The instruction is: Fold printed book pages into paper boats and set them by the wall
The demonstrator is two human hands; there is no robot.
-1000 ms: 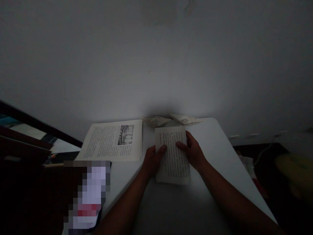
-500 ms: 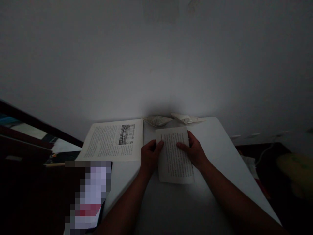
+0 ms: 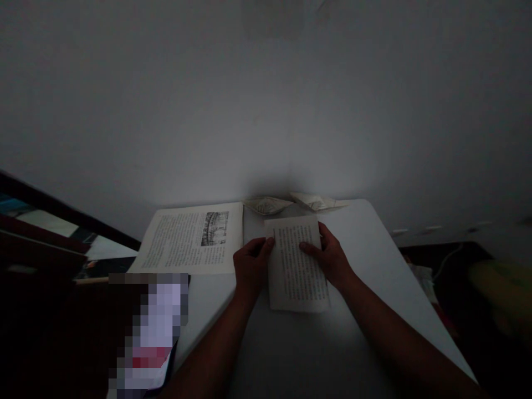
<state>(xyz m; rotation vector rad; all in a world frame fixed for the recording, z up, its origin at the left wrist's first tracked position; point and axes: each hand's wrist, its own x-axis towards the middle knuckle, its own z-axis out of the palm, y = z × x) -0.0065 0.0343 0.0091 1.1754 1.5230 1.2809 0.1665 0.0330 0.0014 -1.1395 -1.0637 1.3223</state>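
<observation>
A sheet of printed paper (image 3: 296,271), apparently folded, is held between my hands above the white table. My left hand (image 3: 252,263) pinches its left edge near the upper corner, thumb on the front. On the other side my right hand (image 3: 330,255) grips the right edge, with the thumb lying across the text and the fingers behind, out of sight. Just beyond the sheet, two folded paper boats, a left one (image 3: 267,205) and a right one (image 3: 318,201), sit against the wall.
Printed pages with a picture (image 3: 178,238) lie flat at the table's back left. A phone with a blurred screen (image 3: 160,327) is at the left edge. The white table (image 3: 386,288) meets a grey wall (image 3: 266,111). A yellowish object (image 3: 502,299) stands off to the right.
My left hand has shifted slightly left, its thumb now nearer the sheet's edge. The right hand and the sheet are almost unmoved.
</observation>
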